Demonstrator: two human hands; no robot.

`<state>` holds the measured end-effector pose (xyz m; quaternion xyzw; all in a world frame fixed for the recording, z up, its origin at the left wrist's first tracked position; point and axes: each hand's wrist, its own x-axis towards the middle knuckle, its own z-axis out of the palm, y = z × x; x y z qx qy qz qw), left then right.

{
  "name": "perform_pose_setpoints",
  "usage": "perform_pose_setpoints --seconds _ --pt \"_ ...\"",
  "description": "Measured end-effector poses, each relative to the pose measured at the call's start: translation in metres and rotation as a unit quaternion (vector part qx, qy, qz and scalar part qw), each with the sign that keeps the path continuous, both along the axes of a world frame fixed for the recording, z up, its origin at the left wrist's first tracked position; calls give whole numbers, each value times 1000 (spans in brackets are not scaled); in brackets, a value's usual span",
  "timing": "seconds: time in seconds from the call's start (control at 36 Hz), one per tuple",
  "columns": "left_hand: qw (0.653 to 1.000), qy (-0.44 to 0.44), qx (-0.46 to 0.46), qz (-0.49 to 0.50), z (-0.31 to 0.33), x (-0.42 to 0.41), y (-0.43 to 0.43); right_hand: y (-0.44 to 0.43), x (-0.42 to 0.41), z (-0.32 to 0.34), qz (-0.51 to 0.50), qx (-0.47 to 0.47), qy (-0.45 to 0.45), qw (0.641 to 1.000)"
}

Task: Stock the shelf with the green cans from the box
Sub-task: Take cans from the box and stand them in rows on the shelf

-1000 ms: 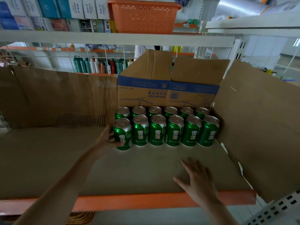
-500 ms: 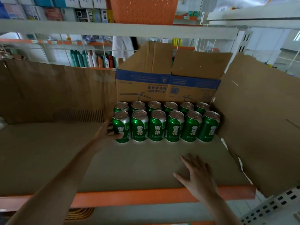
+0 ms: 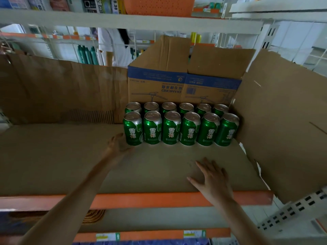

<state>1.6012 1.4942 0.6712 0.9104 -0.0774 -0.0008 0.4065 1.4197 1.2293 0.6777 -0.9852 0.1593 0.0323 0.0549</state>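
Twelve green cans (image 3: 180,128) are standing upright on the shelf (image 3: 159,199), packed side by side in two rows of six towards the back right of the board. Just behind them a cardboard box (image 3: 159,82) with a blue band and upside-down "DIAMOND" print is sitting with its flaps (image 3: 219,62) standing up. A cardboard liner (image 3: 53,156) is covering the shelf floor, and more cardboard (image 3: 283,129) is rising along the right side, close against the cans at that end.

The left hand (image 3: 118,145) is reaching in to the foot of the leftmost front can (image 3: 133,129), lying against its lower left side. Its fingers (image 3: 116,137) are blurred, and I cannot tell whether they are curling round the can or only touching it.

The right hand (image 3: 214,181) is resting palm down on the liner near the orange front edge of the shelf, well apart from the cans. Its fingers (image 3: 201,167) are lying straight and spread, holding nothing.

Above, an orange perforated basket (image 3: 157,6) is sitting on the next shelf up. Through the wire back, teal bottles (image 3: 87,54) are showing on another rack, and a person in white (image 3: 113,46) is standing beside them.
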Motion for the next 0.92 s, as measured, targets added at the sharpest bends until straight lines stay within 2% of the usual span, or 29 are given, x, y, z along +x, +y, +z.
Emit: perform_pose_setpoints --seconds 0.14,0.33,0.58,0.92 --pt "990 -2 138 -2 -9 -24 2 -2 0 0 13 9 1 1000" --pt "972 24 227 -50 -6 -57 0 -2 1 1 10 21 0 1000" --pt "965 32 254 -57 -2 -85 -7 0 0 6 15 22 -6 1000" --pt "962 -19 254 -94 -1 -106 -13 9 -22 6 5 -8 -10 1000"
